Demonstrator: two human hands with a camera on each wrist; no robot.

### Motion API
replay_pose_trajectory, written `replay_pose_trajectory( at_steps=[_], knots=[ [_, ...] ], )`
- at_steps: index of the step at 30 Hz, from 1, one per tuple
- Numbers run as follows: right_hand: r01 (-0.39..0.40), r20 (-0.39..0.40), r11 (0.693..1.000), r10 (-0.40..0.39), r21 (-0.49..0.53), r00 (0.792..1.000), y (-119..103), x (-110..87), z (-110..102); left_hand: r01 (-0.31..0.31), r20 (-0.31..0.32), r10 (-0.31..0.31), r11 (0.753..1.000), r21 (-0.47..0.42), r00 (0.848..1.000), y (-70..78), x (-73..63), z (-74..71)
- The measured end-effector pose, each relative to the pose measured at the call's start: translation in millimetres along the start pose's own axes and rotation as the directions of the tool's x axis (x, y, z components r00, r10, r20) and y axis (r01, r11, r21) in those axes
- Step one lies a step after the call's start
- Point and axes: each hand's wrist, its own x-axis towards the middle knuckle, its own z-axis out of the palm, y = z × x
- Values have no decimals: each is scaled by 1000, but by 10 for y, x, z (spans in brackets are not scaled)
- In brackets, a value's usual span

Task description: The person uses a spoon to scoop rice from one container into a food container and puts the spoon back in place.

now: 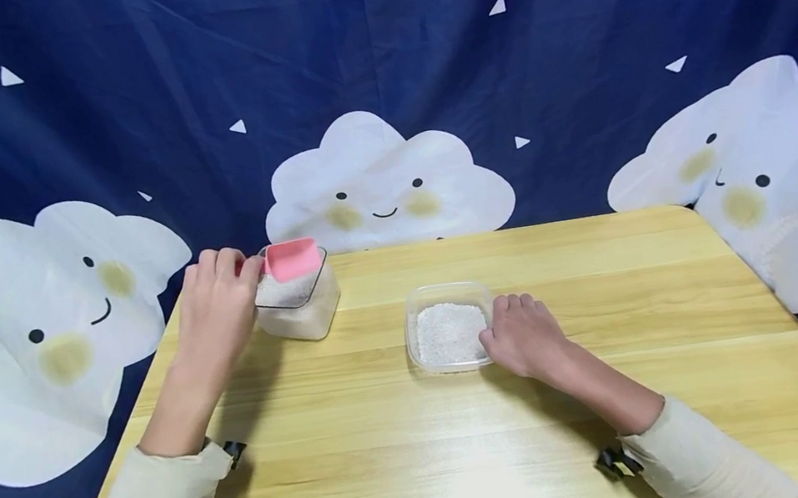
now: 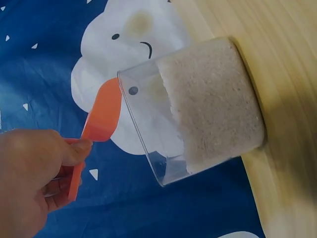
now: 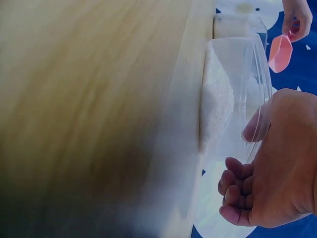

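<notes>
My left hand (image 1: 217, 306) grips the handle of a pink scoop (image 1: 293, 260), held at the mouth of a tall clear canister (image 1: 303, 322). In the left wrist view the scoop (image 2: 105, 111) is up by the canister's rim, outside the grain. White, rice-like grain (image 2: 213, 106) fills much of the canister. A low clear plastic box (image 1: 414, 339) holds a heap of the same white grain (image 1: 451, 333). At its right side my right hand (image 1: 527, 337) holds the rim, the thumb inside the wall and the fingers curled outside, as the right wrist view shows.
Both containers stand on a light wooden table (image 1: 364, 447), the canister to the left of the box and farther back. Behind the table hangs a dark blue cloth (image 1: 373, 50) with white clouds. Each sleeve has a small black clip (image 1: 616, 463) near the cuff.
</notes>
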Motion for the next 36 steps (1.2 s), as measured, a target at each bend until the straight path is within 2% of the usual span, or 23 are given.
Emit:
replay_pose_trajectory(
  at_steps=[8,22,36],
  knots=[
    [-1,-5,1000,1,1,1000,-4,-6,-2,4,49,-6,999,45,999,-94,-26,-2],
    [1,-5,1000,-1,2,1000,10,7,21,-28,89,19,995,96,996,-179,-48,60],
    [0,-7,1000,0,-19,1000,2,21,20,-41,184,21,994,106,983,-199,-43,121]
  ],
)
